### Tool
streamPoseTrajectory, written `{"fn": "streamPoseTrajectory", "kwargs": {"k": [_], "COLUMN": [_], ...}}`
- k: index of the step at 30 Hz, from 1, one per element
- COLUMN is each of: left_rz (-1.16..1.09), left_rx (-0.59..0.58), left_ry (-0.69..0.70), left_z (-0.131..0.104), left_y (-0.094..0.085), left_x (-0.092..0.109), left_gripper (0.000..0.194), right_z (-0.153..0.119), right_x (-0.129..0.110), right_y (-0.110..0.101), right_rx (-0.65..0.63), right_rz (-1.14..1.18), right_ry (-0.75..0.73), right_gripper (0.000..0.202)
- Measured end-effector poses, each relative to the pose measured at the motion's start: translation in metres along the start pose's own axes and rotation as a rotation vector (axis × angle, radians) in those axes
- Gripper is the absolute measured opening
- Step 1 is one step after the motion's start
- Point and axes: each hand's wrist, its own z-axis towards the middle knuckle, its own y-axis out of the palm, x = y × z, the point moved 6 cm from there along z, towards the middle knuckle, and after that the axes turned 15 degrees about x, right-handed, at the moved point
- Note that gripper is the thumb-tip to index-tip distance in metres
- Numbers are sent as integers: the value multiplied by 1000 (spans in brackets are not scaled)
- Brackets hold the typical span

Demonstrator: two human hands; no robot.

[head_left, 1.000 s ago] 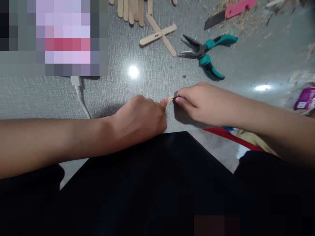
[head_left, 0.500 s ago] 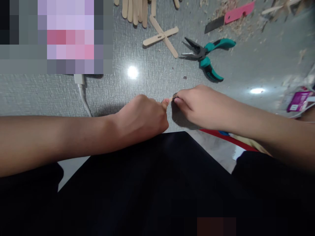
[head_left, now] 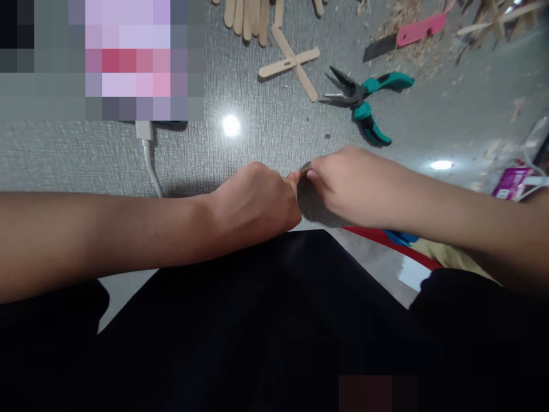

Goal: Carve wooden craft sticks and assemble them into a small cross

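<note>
Both hands meet low over the table, close to the edge by my dark clothing. My left hand [head_left: 263, 197] is closed, its thumb and finger pinched at the left end of a thin brownish strip [head_left: 305, 168]. On the strip's other end, my right hand [head_left: 338, 176] grips with thumb and fingertips. Most of the strip is hidden by the fingers, so I cannot tell its exact kind. Beyond the hands lie two crossed wooden craft sticks [head_left: 289, 63], one with a small slot. Right of them, pliers [head_left: 358, 97] with teal and black handles lie with jaws apart.
Several craft sticks [head_left: 246, 20] lie at the top. A pink-handled blade [head_left: 405, 37] rests among wood shavings [head_left: 407, 17], near a stick assembly [head_left: 500, 20] at top right. A white cable [head_left: 148, 160] runs at left, and a purple packet [head_left: 510, 183] is at right.
The view has shifted slightly, so the sticks and pliers appear a little farther right. Both hands keep their pinch, and less of the strip's dark part shows at the right fingertips.
</note>
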Motion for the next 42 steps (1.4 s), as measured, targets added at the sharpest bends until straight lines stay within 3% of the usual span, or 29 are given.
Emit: {"fn": "streamPoseTrajectory", "kwargs": {"k": [5, 8, 11, 17, 21, 24, 27, 33, 38, 42], "left_rz": [-163, -154, -93, -192, -374, -488, -605, -777, -765, -692], "left_rx": [35, 9, 2, 231, 297, 355, 399, 440, 476, 473], "left_ry": [-113, -101, -101, -400, -402, -393, -475, -620, -603, -581], "left_z": [1, 1, 2, 14, 20, 20, 17, 13, 10, 8], "left_y": [-1, -2, -5, -14, -13, -16, -18, -16, -16, -16], "left_x": [-4, -4, -8, -45, -57, -60, -64, -72, -70, -69], "left_gripper": [48, 31, 27, 36, 35, 32, 27, 24, 25, 29], "right_z": [3, 5, 5, -9, -18, -19, -14, -1, 2, 5], "right_x": [-5, -9, -7, 1, 2, 4, 9, 31, 28, 22], "right_y": [2, 4, 5, -13, -23, -24, -22, -20, -6, 3], "right_rx": [7, 47, 68, 190, 268, 340, 408, 491, 301, 219], "right_rz": [0, 15, -8, -57, -101, -86, -13, 378, 1038, 1337], "right_ry": [36, -21, -46, -48, -40, -63, -110, -133, -17, 59], "right_gripper": [24, 20, 24, 29, 45, 47, 47, 34, 27, 24]}}
